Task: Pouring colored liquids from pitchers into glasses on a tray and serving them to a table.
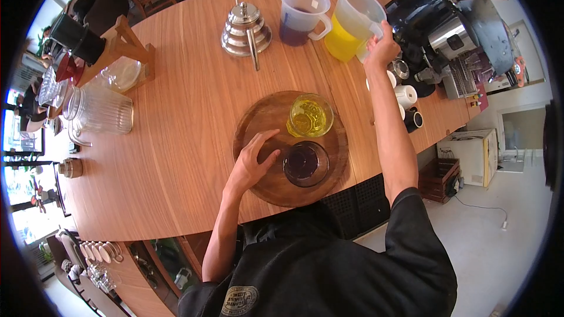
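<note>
My right hand [382, 48] grips the handle of a translucent plastic measuring jug [348, 31] partly filled with yellow liquid, at the far right of the counter. Over the left part of a round wooden tray [260, 112], my left hand [255, 160] is held with fingers apart and holds nothing. Two glasses are on the tray: one with yellow liquid [309, 116] and, nearer me, one with dark purple liquid [306, 164]. My left fingertips are close to both glasses. A second plastic jug [302, 15] with dark purple liquid stands left of the yellow one.
A steel gooseneck kettle [246, 31] stands at the back. To the left are a ribbed glass pitcher [101, 110] and a wooden dripper stand [132, 48]. Several cups [404, 95] and a coffee grinder [440, 22] are at the right. The wooden counter [176, 141] curves around.
</note>
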Demonstrator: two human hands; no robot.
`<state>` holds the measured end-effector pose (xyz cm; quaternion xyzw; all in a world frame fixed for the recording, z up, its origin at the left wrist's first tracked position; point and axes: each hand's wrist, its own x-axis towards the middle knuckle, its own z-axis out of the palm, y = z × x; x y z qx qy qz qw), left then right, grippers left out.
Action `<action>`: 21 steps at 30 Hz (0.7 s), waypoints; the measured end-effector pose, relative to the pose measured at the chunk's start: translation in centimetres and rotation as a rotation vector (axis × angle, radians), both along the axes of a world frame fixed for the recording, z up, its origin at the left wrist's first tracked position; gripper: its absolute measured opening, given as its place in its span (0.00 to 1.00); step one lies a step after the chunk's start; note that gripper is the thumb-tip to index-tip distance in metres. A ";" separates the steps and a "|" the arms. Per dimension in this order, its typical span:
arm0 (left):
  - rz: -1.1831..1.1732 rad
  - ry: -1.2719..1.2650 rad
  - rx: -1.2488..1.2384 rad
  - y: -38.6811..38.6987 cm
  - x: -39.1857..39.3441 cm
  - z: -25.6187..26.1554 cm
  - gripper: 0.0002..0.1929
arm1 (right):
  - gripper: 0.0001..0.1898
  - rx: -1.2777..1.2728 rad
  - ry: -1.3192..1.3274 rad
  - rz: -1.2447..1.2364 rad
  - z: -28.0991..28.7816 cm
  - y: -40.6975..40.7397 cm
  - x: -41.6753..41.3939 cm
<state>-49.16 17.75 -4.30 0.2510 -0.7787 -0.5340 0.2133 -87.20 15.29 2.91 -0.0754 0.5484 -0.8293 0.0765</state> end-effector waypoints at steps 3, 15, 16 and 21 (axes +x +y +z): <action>0.041 -0.020 0.012 1.8 1.2 0.4 0.23 | 0.21 -0.020 0.009 0.020 -0.3 -1.7 -0.7; 0.038 -0.088 0.007 6.1 0.7 0.3 0.39 | 0.21 -0.080 0.062 0.130 -0.9 -4.5 -4.1; 0.039 -0.089 -0.012 6.1 0.4 0.0 0.41 | 0.19 0.079 0.133 0.161 -0.7 -4.1 -4.0; 0.065 -0.083 -0.104 6.2 -1.0 -1.3 0.43 | 0.15 0.536 0.817 -0.128 -0.8 1.9 -1.7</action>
